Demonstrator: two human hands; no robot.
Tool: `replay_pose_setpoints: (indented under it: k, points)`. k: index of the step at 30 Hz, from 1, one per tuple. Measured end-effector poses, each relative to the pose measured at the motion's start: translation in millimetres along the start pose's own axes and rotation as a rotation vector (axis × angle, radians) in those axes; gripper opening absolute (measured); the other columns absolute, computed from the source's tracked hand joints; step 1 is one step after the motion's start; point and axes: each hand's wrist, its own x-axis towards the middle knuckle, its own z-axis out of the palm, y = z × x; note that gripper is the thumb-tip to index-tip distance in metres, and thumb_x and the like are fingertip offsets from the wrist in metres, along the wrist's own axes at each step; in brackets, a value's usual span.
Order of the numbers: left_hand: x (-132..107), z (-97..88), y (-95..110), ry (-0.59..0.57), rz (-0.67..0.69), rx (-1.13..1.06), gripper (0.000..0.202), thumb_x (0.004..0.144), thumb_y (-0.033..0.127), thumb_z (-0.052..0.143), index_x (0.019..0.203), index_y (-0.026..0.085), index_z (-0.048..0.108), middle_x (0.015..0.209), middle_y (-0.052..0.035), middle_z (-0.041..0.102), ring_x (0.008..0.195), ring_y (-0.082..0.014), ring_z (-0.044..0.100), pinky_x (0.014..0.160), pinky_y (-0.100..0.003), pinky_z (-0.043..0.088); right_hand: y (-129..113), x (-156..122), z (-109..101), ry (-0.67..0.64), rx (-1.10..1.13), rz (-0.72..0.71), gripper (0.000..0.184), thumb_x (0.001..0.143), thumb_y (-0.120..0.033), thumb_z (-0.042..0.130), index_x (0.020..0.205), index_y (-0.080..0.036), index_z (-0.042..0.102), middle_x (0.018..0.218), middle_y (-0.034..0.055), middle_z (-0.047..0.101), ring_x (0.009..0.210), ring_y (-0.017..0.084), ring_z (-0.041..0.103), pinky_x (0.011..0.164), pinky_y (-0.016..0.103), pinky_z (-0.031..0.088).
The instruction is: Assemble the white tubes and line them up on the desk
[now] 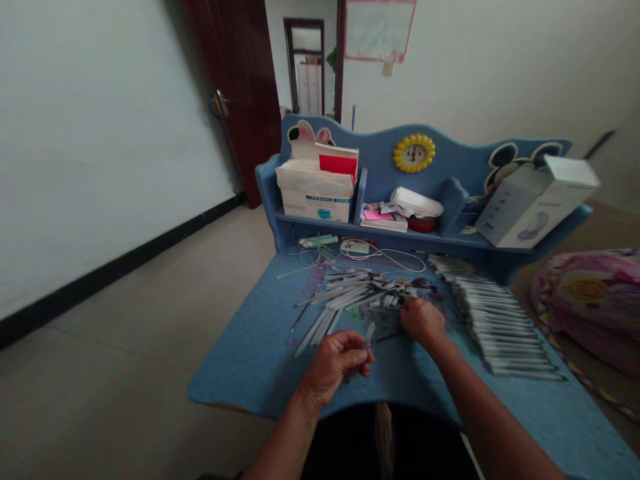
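My left hand (336, 365) is closed around a short, pale translucent tube that looks like a pen barrel (370, 332), its upper end sticking up past the fingers. At the right end of a loose pile, my right hand (423, 321) has its fingers pressed together and pointing down among small dark and white parts; what they pinch is hidden. Long whitish pen barrels (345, 293) fan out in the pile ahead of both hands. To the right lies a neat row of pens (500, 320) with dark tips, side by side.
The blue desk (250, 353) has a rear shelf carrying a mask box (315, 200), a yellow flower clock (414, 153) and a tilted white box (535, 207). A looped pale cord (395, 253) lies behind the pile. A pink bundle (590, 300) sits off the desk's right side.
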Motion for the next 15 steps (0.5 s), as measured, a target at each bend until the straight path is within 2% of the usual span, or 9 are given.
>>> replay_pose_setpoints:
  k: [3, 5, 8, 10, 12, 15]
  points:
    - [0, 0.5, 0, 0.000, 0.005, -0.012, 0.018, 0.062, 0.018, 0.070, 0.074, 0.012, 0.059, 0.065, -0.0044, 0.068, 0.051, -0.0127, 0.059, 0.054, -0.026, 0.047, 3, -10, -4, 0.007, 0.090, -0.079, 0.020, 0.078, -0.025, 0.047, 0.082, -0.018, 0.066, 0.080, 0.0104, 0.069, 0.078, 0.022, 0.065, 0.065, 0.028, 0.045]
    - [-1, 0.7, 0, -0.005, 0.007, -0.014, 0.018, 0.062, 0.018, 0.070, 0.076, 0.012, 0.059, 0.065, -0.0043, 0.067, 0.051, -0.0128, 0.059, 0.054, -0.026, 0.048, 4, -19, -8, -0.031, 0.231, -0.168, 0.019, 0.079, -0.028, 0.047, 0.082, -0.018, 0.063, 0.072, 0.0055, 0.068, 0.066, 0.018, 0.064, 0.058, 0.024, 0.045]
    - [-1, 0.6, 0, 0.002, -0.004, -0.008, 0.019, 0.063, 0.018, 0.070, 0.076, 0.012, 0.059, 0.065, -0.0040, 0.067, 0.050, -0.0127, 0.059, 0.052, -0.026, 0.048, 4, -36, -13, -0.185, 0.683, -0.313, 0.018, 0.079, -0.031, 0.049, 0.078, -0.015, 0.057, 0.062, 0.0009, 0.064, 0.045, 0.012, 0.058, 0.044, 0.021, 0.042]
    - [-1, 0.2, -1, 0.010, -0.011, -0.003, 0.019, 0.063, 0.018, 0.070, 0.078, 0.013, 0.059, 0.065, -0.0041, 0.067, 0.051, -0.0127, 0.059, 0.051, -0.025, 0.048, 3, -45, -18, -0.269, 0.930, -0.374, 0.015, 0.076, -0.030, 0.054, 0.075, -0.015, 0.055, 0.061, -0.0001, 0.063, 0.042, 0.010, 0.055, 0.041, 0.020, 0.040]
    - [-1, -0.5, -2, 0.013, -0.006, 0.001, 0.020, 0.063, 0.017, 0.070, 0.079, 0.012, 0.060, 0.064, -0.0041, 0.067, 0.050, -0.0125, 0.058, 0.051, -0.025, 0.048, 1, -52, -24, -0.297, 0.998, -0.404, 0.012, 0.074, -0.028, 0.056, 0.075, -0.016, 0.054, 0.062, -0.0007, 0.063, 0.044, 0.009, 0.056, 0.042, 0.019, 0.041]
    - [0, -1.7, -3, 0.010, 0.005, 0.014, 0.019, 0.063, 0.018, 0.070, 0.078, 0.012, 0.062, 0.064, -0.0040, 0.067, 0.049, -0.0123, 0.058, 0.050, -0.025, 0.048, -2, -57, -32, -0.298, 0.980, -0.438, 0.008, 0.074, -0.024, 0.056, 0.074, -0.016, 0.055, 0.061, -0.0016, 0.062, 0.046, 0.009, 0.055, 0.045, 0.019, 0.043]
